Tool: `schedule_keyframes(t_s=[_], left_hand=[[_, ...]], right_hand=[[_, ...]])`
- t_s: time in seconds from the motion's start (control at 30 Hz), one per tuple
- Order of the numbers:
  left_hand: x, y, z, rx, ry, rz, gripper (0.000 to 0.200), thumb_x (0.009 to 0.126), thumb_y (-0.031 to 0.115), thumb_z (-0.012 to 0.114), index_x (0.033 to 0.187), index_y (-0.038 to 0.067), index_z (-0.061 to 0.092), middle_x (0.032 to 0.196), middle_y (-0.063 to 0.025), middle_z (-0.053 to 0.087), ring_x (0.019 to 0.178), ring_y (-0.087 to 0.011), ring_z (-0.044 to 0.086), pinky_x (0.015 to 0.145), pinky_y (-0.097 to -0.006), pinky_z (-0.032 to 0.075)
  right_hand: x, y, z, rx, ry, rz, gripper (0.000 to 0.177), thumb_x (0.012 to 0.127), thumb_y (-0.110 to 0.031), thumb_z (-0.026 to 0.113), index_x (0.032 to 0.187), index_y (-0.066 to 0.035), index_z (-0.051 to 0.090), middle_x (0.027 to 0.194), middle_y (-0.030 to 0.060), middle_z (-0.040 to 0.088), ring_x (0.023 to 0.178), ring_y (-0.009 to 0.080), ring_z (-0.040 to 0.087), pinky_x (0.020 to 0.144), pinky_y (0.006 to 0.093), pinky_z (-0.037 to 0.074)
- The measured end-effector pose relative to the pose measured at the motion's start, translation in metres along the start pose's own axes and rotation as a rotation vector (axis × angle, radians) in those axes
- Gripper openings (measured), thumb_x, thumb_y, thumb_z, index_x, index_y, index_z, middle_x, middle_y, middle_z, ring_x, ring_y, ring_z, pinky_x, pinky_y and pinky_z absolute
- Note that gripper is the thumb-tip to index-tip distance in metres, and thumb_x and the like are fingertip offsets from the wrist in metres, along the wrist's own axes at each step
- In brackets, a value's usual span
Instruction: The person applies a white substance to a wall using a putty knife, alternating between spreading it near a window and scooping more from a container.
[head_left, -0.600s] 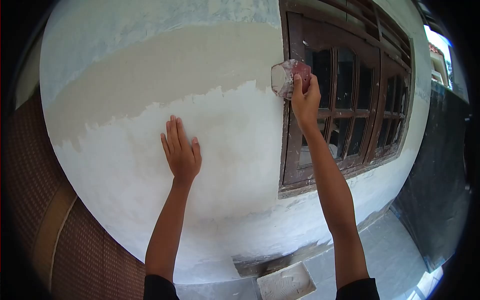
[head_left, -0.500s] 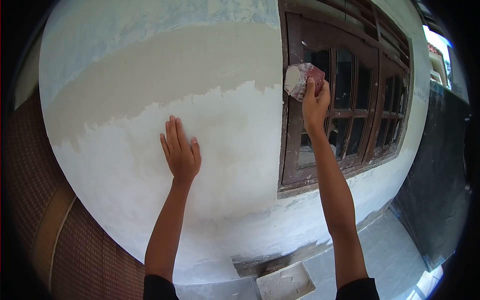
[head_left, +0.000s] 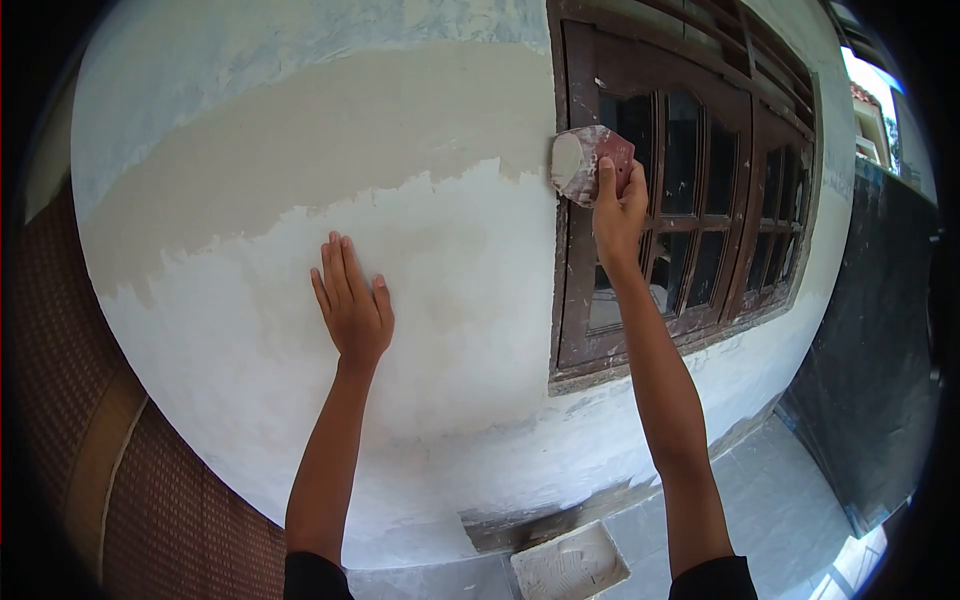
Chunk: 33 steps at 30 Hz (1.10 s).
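Right hand (head_left: 620,215) raised at the near edge of the window (head_left: 683,165), closed in a pinch on a red scraper (head_left: 617,150); thumb on the face turned to the camera, one finger at the edge, rest hidden behind. Scraper well smeared, with a pale lump of putty (head_left: 568,157) on its left part. It overlaps the brown window frame (head_left: 560,290) in view; cannot tell whether it touches wood or hangs just clear.

Left hand (head_left: 353,310) spread flat to the wall (head_left: 250,330), fingers straight, thumb apart, nothing seen in it; palm hidden. It sits on the white area, below the ragged lower edge of a beige band (head_left: 340,120). Tray (head_left: 556,541) of putty on the floor (head_left: 770,490), below and between the arms.

Risks, as I judge them: the lump could slide off if the scraper tips, landing on frame or floor. A blade edge catching the frame could smear wood already spotted white, or jar the thin grip. If the band is soft, the left hand straying up would print it. A careless step could meet the tray.
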<state>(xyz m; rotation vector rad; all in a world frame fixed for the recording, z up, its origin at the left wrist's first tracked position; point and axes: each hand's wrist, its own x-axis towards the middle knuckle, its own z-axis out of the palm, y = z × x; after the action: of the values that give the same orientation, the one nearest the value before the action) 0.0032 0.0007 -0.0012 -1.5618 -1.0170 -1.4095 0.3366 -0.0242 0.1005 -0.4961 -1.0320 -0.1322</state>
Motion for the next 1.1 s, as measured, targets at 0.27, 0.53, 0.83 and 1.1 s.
schedule_keyframes(t_s=[0.27, 0.53, 0.83, 1.1], left_hand=[[-0.001, -0.001, -0.001, 0.001, 0.009, 0.021, 0.060, 0.101, 0.021, 0.040, 0.155, -0.003, 0.027, 0.162, -0.0181, 0.028, 0.151, -0.0334, 0.025, 0.122, -0.0527, 0.016], [-0.001, -0.001, 0.000, 0.008, 0.021, 0.025, 0.059, 0.102, 0.021, 0.040, 0.155, -0.003, 0.028, 0.161, -0.0183, 0.028, 0.150, -0.0336, 0.025, 0.122, -0.0527, 0.015], [-0.001, 0.000, 0.000, -0.001, 0.016, 0.016, 0.058, 0.102, 0.021, 0.039, 0.154, -0.003, 0.028, 0.162, -0.0181, 0.028, 0.150, -0.0341, 0.025, 0.121, -0.0530, 0.015], [-0.001, -0.002, 0.000, 0.001, 0.028, 0.030, 0.059, 0.102, 0.021, 0.039, 0.155, -0.003, 0.027, 0.162, -0.0181, 0.028, 0.150, -0.0341, 0.025, 0.121, -0.0527, 0.015]], right_hand=[[-0.007, -0.006, 0.006, -0.229, -0.055, -0.078, 0.027, 0.102, -0.025, 0.059, 0.111, 0.000, 0.059, 0.088, 0.0092, 0.068, 0.076, 0.0110, 0.061, 0.071, 0.0291, 0.050], [-0.018, -0.024, 0.026, -0.114, -0.116, -0.065, 0.027, 0.103, -0.026, 0.058, 0.110, 0.000, 0.058, 0.083, 0.0066, 0.065, 0.072, 0.0096, 0.056, 0.067, 0.0277, 0.047], [0.000, -0.014, -0.001, -0.031, -0.015, 0.025, 0.029, 0.103, -0.026, 0.059, 0.113, 0.001, 0.059, 0.091, 0.0090, 0.066, 0.079, 0.0104, 0.058, 0.074, 0.0270, 0.049], [-0.003, -0.009, 0.021, -0.237, -0.034, -0.078, 0.027, 0.102, -0.026, 0.060, 0.112, 0.000, 0.060, 0.088, 0.0083, 0.066, 0.078, 0.0120, 0.058, 0.075, 0.0315, 0.049]])
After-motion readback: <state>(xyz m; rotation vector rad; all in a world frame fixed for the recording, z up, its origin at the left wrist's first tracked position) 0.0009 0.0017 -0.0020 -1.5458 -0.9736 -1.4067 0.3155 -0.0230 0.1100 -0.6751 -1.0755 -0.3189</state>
